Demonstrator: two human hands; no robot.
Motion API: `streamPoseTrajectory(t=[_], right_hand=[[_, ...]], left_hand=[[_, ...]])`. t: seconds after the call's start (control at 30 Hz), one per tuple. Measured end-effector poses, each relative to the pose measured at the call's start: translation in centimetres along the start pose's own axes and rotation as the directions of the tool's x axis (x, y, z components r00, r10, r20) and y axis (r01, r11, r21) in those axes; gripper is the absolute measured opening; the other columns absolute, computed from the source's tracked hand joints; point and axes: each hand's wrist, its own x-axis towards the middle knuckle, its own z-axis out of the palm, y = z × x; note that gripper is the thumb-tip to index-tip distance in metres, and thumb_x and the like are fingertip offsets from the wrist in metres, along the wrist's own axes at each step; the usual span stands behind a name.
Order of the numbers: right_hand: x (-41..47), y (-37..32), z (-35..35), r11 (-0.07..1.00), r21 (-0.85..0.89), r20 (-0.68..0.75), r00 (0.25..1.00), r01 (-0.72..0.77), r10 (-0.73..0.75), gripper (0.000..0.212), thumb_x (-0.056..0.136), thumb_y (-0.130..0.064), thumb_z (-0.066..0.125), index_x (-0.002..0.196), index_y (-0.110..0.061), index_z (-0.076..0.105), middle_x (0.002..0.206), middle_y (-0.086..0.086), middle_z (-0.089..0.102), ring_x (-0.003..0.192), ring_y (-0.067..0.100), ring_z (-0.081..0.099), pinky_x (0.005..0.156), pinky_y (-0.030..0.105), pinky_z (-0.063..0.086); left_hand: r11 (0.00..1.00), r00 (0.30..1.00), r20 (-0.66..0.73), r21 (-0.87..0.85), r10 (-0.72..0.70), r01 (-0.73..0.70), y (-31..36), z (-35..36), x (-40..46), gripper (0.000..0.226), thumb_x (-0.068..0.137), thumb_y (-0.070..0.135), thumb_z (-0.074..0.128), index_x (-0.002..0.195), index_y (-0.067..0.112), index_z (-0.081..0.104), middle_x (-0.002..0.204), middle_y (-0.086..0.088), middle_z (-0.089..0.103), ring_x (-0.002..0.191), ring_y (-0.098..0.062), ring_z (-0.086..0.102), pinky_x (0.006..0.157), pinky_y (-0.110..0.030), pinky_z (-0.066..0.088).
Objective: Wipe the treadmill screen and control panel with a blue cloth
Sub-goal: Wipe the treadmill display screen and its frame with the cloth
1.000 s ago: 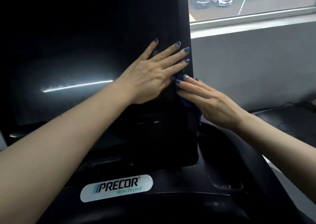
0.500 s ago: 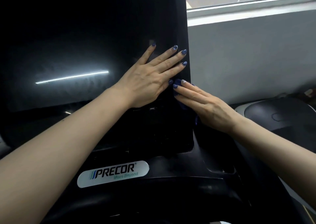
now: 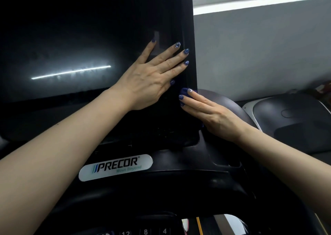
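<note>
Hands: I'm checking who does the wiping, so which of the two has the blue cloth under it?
The right hand, at the screen's right edge; blue cloth peeks past its fingertips. The left hand lies bare on the screen.

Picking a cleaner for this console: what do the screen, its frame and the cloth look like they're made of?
Screen: glossy glass or acrylic, going by the sharp mirrored light streak; which one, I can't tell.
Frame: matte black, probably moulded plastic; no reflections.
Blue cloth: soft fabric, maybe microfibre, bunched under the right hand; weave too small to see.
</note>
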Motion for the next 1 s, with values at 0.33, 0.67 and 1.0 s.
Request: streamPoseTrajectory(t=[0.33,0.67,1.0], right_hand=[[-0.9,-0.3,1.1,0.993,-0.047,-0.117,0.986,0.111,-0.116,0.034,0.107,-0.001,0.034,0.129,0.007,0.059,0.145,0.018,0.049,0.138,0.035,0.043,0.108,0.049,0.043],[-0.9,-4.6,-1.1,0.994,0.086,-0.309,0.947,-0.063,0.087,0.04,0.095,0.01,0.041,0.131,0.005,0.056,0.151,0.022,0.039,0.125,0.027,0.056,0.106,0.035,0.046],[5.2,-13.8,-0.9,0.951,0.295,-0.339,0.921,-0.09,0.192,0.061,0.079,0.018,0.065,0.136,0.007,0.048,0.161,0.025,0.012,0.125,0.021,0.053,0.095,0.03,0.053]], left_hand=[[0.998,0.996,0.076,-0.009,-0.053,0.054,2.8,-0.2,-3.3,0.055,0.106,0.032,0.024,0.158,0.015,0.024,0.166,-0.004,0.017,0.155,-0.023,0.009,0.123,-0.058,0.005],[0.94,0.959,-0.011,-0.205,-0.282,0.274,5.6,-3.0,-8.4,0.056,0.1,0.034,0.042,0.151,0.01,0.041,0.159,-0.005,0.037,0.154,-0.025,0.014,0.124,-0.057,0.001],[0.69,0.818,0.036,-0.517,-0.574,0.507,6.5,-5.5,-14.1,0.047,0.091,0.043,0.054,0.128,0.018,0.066,0.12,0.002,0.069,0.131,-0.015,0.049,0.122,-0.047,0.013]])
